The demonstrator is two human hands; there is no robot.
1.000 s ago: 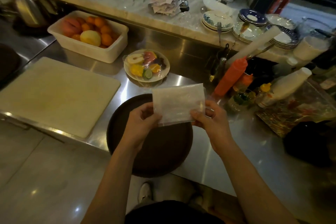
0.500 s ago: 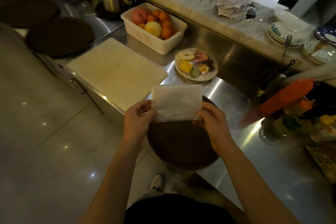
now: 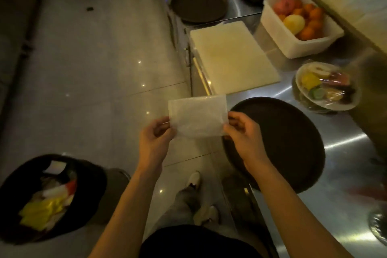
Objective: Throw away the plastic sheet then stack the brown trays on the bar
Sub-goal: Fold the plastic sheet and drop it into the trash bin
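The shiny metal counter (image 3: 345, 153) fills the right side of the frame, smooth and bright where the light hits it. On it, at the middle right, lies a big round brown tray (image 3: 289, 142), flat and dark, with its near edge hanging a bit over the counter's rim. Two more brown trays (image 3: 199, 5) sit at the top middle, one behind the other, well apart from the first, so I think I will have to gather them to stack them. A pale flat cutting board (image 3: 232, 56) rests between them. A white plastic tub (image 3: 297, 37) of round fruit is at the upper right, and below it a small plate (image 3: 328, 88) of cut fruit sits under shiny wrap. In the lower left of the frame, on the floor, stands a dark round bin (image 3: 25, 178) with yellow and white scraps inside, open at the top. In the middle of the frame I hold the plastic sheet (image 3: 198, 117), thin, cloudy and folded to a rectangle. My left hand (image 3: 154, 142) pinches its left edge and my right hand (image 3: 244, 132) pinches its right edge, keeping it flat. It hangs over the floor, just beside the tray, not yet over the bin.
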